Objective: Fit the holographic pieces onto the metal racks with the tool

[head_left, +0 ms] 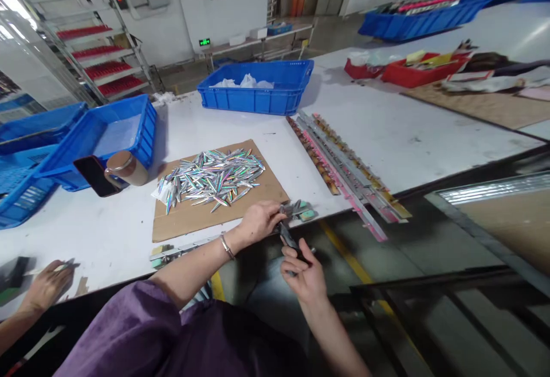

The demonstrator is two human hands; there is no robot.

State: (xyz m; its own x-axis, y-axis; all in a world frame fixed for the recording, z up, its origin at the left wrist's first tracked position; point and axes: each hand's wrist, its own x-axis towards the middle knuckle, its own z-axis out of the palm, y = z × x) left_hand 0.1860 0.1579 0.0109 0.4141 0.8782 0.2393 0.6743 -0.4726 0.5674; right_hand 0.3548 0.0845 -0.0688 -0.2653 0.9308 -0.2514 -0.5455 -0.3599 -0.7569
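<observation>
The left hand (258,221) reaches across the front edge of the white worktop (408,130), its fingers curled down onto a small cluster of grey and green flat pieces (301,211) that lies at the very edge, just beside the brown cardboard sheet (201,216). The right hand (303,271) sits lower, off the worktop edge above the lap, fingers closed around a dark slim tool (287,236) whose tip points up toward that cluster; what kind of tool it is cannot be told. Keeping the pieces at the edge seems to let both hands meet there without a stretch.

On the cardboard lies a heap of shiny holographic leaf-shaped slivers (212,179), apparently kept together on the sheet so they stay off the bare surface. Long metal strips with pink and gold trim (344,168) lie side by side to the right. A blue plastic crate (258,87) stands behind, well apart. At the far left, another person's hand (47,285) rests on the worktop.
</observation>
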